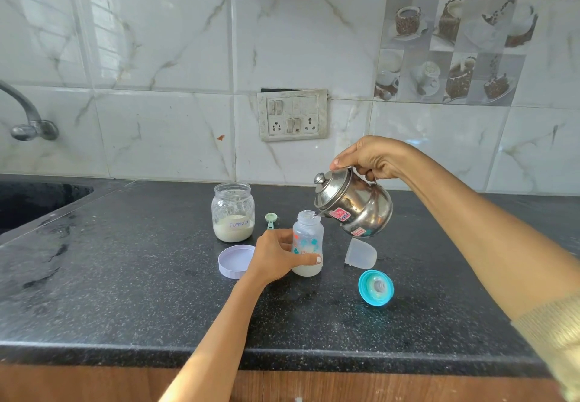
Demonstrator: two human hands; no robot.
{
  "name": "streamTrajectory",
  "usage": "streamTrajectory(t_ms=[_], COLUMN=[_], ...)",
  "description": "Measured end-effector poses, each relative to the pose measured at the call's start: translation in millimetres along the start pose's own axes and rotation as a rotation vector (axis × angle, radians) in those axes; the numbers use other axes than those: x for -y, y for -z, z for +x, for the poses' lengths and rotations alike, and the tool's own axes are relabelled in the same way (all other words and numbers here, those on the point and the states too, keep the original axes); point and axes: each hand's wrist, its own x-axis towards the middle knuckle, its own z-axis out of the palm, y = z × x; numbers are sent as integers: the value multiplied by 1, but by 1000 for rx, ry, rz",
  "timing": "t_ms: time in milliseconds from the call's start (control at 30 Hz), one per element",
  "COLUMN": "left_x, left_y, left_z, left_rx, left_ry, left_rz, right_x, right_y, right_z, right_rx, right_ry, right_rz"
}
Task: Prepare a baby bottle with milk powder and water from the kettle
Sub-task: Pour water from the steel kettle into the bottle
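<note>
- Under the right hand, the kettle tips its spout over the mouth of the bottle, which stands on the counter wrapped by the left hand.
- Right-hand fingers curl round the kettle's handle, thumb near the lid.
- Pour slowly, I'd say, spout close to the rim, bottle braced, stopping at the wanted mark.
- Just left of the holding hand: jar lid, scoop, powder jar. To its right: clear cap, teal teat ring.
- Hard to see: the water stream, level marks, and the kettle's handle behind the fingers.
</note>
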Motion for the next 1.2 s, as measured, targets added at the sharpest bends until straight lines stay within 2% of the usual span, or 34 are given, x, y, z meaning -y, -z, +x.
streamTrajectory(t_ms=[1200], left_x=[-2], left_y=[1], left_z=[-1], left_rx=[-4], left_ry=[0], left_rz=[-6], right_x=[4], right_y=[-2], right_z=[1], right_rx=[-7], right_ry=[19], right_rz=[-32])
